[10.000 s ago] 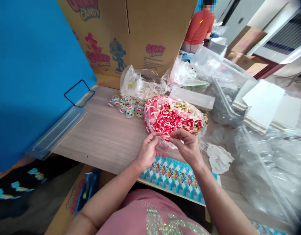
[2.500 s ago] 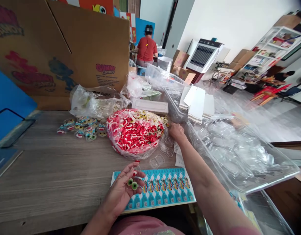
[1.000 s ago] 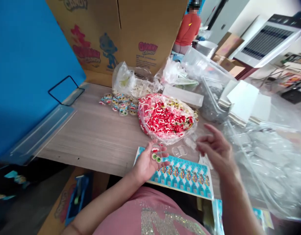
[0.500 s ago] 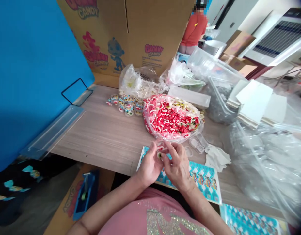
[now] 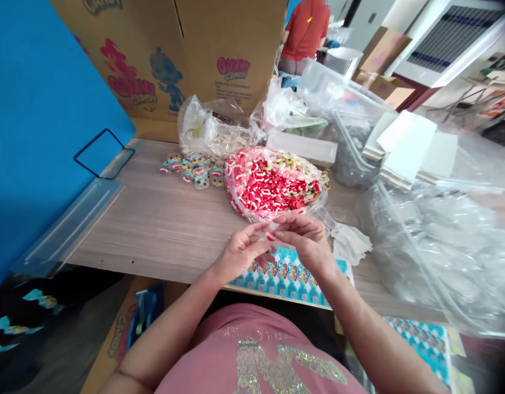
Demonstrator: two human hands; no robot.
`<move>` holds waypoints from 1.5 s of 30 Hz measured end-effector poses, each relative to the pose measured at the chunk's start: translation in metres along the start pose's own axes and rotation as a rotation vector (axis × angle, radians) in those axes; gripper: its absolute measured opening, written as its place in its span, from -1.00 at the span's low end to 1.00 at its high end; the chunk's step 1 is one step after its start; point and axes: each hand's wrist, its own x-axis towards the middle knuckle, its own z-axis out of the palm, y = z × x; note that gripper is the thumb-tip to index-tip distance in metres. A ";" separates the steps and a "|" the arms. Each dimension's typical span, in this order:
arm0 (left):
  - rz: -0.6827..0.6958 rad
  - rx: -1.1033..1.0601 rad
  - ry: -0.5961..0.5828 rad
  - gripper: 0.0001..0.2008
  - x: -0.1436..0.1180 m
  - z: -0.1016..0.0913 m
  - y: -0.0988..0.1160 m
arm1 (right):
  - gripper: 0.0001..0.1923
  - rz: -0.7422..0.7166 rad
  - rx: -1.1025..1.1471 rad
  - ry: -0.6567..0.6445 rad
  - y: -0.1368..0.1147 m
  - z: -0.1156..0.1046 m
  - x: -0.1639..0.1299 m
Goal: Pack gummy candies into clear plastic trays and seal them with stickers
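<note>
Pinching together, the left hand (image 5: 240,253) and right hand (image 5: 308,241) share a closed grip on a small clear candy case (image 5: 270,236). It sits between their fingertips, just in front of the candy bag (image 5: 273,183).

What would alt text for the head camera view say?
Two bare hands, left hand and right hand, meet over a printed blue sticker sheet, pinching a small clear capsule at the edge of a wooden table. Just beyond sits a bag of red and white gummy candy.
</note>
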 end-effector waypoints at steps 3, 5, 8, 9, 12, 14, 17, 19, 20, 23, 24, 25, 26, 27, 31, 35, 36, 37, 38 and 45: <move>0.097 0.099 0.121 -0.84 -0.003 -0.017 0.013 | -0.79 -0.082 0.004 0.027 0.000 0.016 0.007; 0.190 0.090 0.275 -0.81 -0.009 -0.033 0.020 | -0.77 -0.142 -0.045 0.018 0.009 0.024 0.011; 0.293 0.006 0.491 -0.73 -0.019 -0.058 0.025 | -0.74 -0.219 -0.377 -0.037 0.033 0.031 0.013; 0.298 -0.024 0.523 -0.72 -0.023 -0.064 0.024 | -0.74 -0.233 -0.551 -0.080 0.041 0.033 0.013; 0.246 -0.142 0.494 -0.75 -0.028 -0.072 0.014 | -0.75 -0.194 -1.033 -0.219 0.056 0.045 0.011; 0.220 -0.261 0.441 -0.81 -0.029 -0.072 0.005 | -0.76 -0.133 -1.220 -0.280 0.059 0.055 0.011; 0.228 -0.388 0.400 -0.85 -0.028 -0.073 -0.006 | -0.77 -0.105 -1.318 -0.309 0.059 0.064 0.013; 0.239 -0.419 0.399 -0.85 -0.028 -0.076 -0.009 | -0.79 -0.130 -1.309 -0.298 0.061 0.065 0.014; 0.244 -0.428 0.403 -0.85 -0.028 -0.078 -0.010 | -0.81 -0.151 -1.295 -0.288 0.064 0.064 0.014; 0.255 -0.458 0.416 -0.84 -0.029 -0.084 -0.011 | -0.85 -0.262 -1.226 -0.239 0.077 0.060 0.012; 0.259 -0.469 0.416 -0.84 -0.030 -0.085 -0.011 | -0.85 -0.309 -1.198 -0.219 0.082 0.059 0.011; 0.264 -0.478 0.411 -0.83 -0.030 -0.086 -0.011 | -0.85 -0.355 -1.170 -0.200 0.086 0.059 0.010; 0.267 -0.485 0.403 -0.83 -0.029 -0.086 -0.011 | -0.84 -0.394 -1.147 -0.183 0.091 0.059 0.010; 0.272 -0.488 0.393 -0.83 -0.029 -0.087 -0.012 | -0.83 -0.424 -1.128 -0.165 0.094 0.059 0.009; 0.298 -0.477 0.367 -0.84 -0.024 -0.083 -0.011 | -0.78 -0.451 -1.137 -0.119 0.099 0.063 0.009; 0.293 -0.467 0.353 -0.81 -0.019 -0.078 -0.010 | -0.79 -0.472 -1.192 -0.174 0.094 0.064 0.005; 0.279 -0.463 0.345 -0.81 -0.018 -0.078 -0.009 | -0.81 -0.480 -1.176 -0.187 0.093 0.062 0.002; 0.264 -0.457 0.339 -0.80 -0.018 -0.077 -0.009 | -0.82 -0.489 -1.144 -0.196 0.092 0.060 -0.002; 0.251 -0.450 0.335 -0.80 -0.018 -0.077 -0.009 | -0.83 -0.498 -1.101 -0.205 0.092 0.056 -0.006; 0.162 -0.278 0.168 -0.77 -0.030 -0.082 -0.010 | -0.83 -0.489 -0.789 -0.264 0.099 0.034 -0.031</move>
